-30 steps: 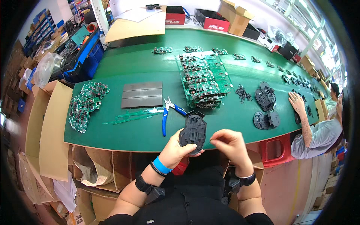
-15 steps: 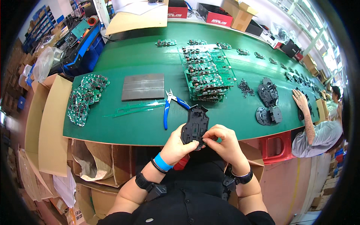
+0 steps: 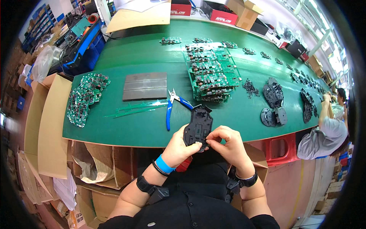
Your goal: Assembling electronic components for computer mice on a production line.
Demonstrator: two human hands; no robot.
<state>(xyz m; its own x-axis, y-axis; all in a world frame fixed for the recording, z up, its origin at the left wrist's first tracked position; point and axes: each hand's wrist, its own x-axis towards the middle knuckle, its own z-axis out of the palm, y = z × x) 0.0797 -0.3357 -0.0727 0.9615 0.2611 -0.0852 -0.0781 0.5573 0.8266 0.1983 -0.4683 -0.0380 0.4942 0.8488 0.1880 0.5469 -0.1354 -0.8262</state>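
- Tall brown cardboard carton (image 3: 53, 129), flaps up, by L end of green-topped worktable (image 3: 114, 133); contents hidden from where I stand.
- Open brown cardboard carton (image 3: 124, 168), under table's front edge; pale crumpled liner (image 3: 91, 162) inside.
- Two red-and-black open boxes (image 3: 221, 17), back ledge; insides dark, contents can't tell.
- Open brown cardboard box (image 3: 244, 17), flaps out, next to R one of the pair; contents n/vis.
- Black moulded-plastic shell (image 3: 199, 124), qty 1: matt, longish, curved sides, inner face up w/ ribs, raised posts, small rect. slots nr ctr; uneven lip at far end. Loc.: in L hand, at table's front edge, just below cutters.
- L hand (image 3: 179, 144): grasping shell by its lower L side, thumb over inner face.
- R hand (image 3: 227, 141): thumb & forefinger close together at shell's lower R edge; can't tell if gripping edge or a tiny pc.
- Blue-handled metal cutters (image 3: 168, 116), handles spread, flat on table.
- Thin green board strips (image 3: 137, 110), L of cutters; grey-brown rect. slabs (image 3: 145, 86) behind.
- Green circuit boards, loose heap (image 3: 85, 101), table's L end; green circuit-board panels, stacked (image 3: 211, 70), ctr.
- Tiny black parts, pile (image 3: 250, 88), R of stack; black plastic housings (image 3: 273, 92) further R.
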